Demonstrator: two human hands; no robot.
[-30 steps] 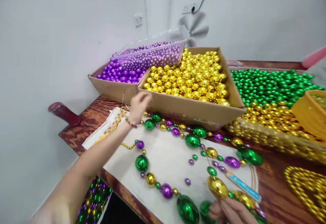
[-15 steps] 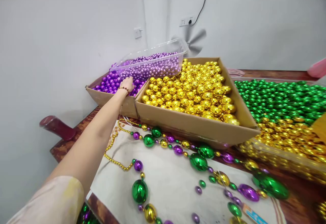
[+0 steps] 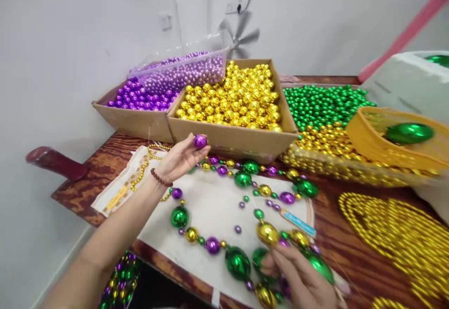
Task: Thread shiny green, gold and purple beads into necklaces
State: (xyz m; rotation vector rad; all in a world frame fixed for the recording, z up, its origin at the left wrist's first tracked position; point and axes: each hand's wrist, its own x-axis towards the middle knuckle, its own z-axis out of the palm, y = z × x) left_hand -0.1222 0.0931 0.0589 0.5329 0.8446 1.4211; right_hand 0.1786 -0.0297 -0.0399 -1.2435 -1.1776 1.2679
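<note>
My left hand [image 3: 180,158] is raised over the white cloth [image 3: 217,206], pinching one purple bead [image 3: 200,141] between thumb and fingertips, just in front of the cardboard box of gold beads [image 3: 231,96]. My right hand [image 3: 301,278] sits low at the table's front edge, fingers closed on the strand of large green, gold and purple beads [image 3: 242,262] near a big gold bead [image 3: 267,232]. The strand loops across the cloth. A cardboard box of purple beads [image 3: 135,99] stands at the back left.
A clear tub of lilac beads [image 3: 182,68] rests on the purple box. Green beads [image 3: 322,105] and small gold beads [image 3: 326,147] fill trays at right, beside an orange basket [image 3: 386,138]. Gold bead strings [image 3: 396,229] lie on the wooden table. A white foam box [image 3: 407,82] stands far right.
My left hand has pulled back from the purple bead box toward me, now carrying one purple bead. The view swung left and down, and my right hand came back into view on the strand.
</note>
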